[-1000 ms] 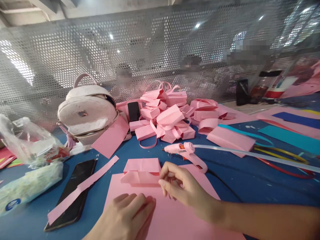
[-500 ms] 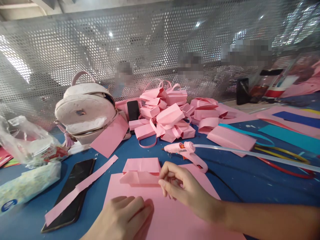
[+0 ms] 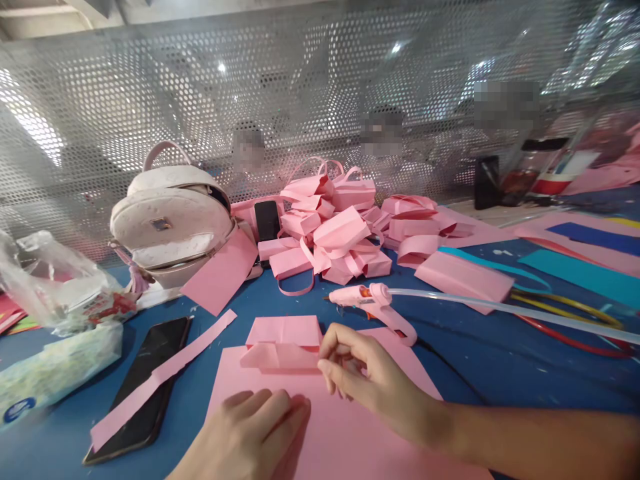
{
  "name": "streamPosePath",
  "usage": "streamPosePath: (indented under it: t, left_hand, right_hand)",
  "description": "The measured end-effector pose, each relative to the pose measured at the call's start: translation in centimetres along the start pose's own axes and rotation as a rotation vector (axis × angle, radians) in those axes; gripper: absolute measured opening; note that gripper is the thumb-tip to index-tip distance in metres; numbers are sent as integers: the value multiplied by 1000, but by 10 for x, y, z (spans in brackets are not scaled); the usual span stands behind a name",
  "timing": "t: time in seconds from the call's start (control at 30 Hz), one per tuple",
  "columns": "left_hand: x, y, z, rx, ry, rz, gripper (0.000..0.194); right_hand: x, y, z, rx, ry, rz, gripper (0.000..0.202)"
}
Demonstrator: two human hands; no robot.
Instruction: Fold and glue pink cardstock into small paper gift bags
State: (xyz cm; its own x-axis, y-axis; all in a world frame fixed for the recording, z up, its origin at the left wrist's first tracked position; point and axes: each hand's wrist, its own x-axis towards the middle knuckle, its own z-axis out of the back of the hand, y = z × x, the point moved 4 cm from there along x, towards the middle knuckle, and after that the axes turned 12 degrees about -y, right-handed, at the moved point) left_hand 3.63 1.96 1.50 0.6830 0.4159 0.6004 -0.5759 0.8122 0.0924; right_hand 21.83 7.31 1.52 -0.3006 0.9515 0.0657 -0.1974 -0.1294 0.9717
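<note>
A small folded pink paper piece [image 3: 283,343] lies at the top of a large pink sheet [image 3: 345,433]. My right hand [image 3: 355,373] is closed at its right end, thumb and forefinger pinching the edge; the other fingers curl beneath. On the sheet's lower left rests my left hand [image 3: 250,427], its fingers curled down and together; whether anything is under them is hidden. Just beyond the sheet lies a pink glue gun [image 3: 373,303] with a clear glue stick [image 3: 465,303] running out of its back.
A black phone [image 3: 143,390] with a pink strip [image 3: 200,347] across it lies left. Behind are a backpack [image 3: 173,220] and piled pink paper boxes [image 3: 335,233]. Plastic bags [image 3: 65,287] stand far left; coloured strips [image 3: 585,273] lie right. A perforated metal screen [image 3: 300,87] rises behind.
My left hand has shifted slightly to the right over the sheet. My right hand and the folded paper look almost unmoved.
</note>
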Motion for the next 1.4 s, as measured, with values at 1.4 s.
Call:
streamPosePath:
  t: [1.4]
  left_hand:
    - [6, -6, -11, 187, 176, -2, 46]
  right_hand:
    - [0, 5, -1, 23, -11, 15, 16]
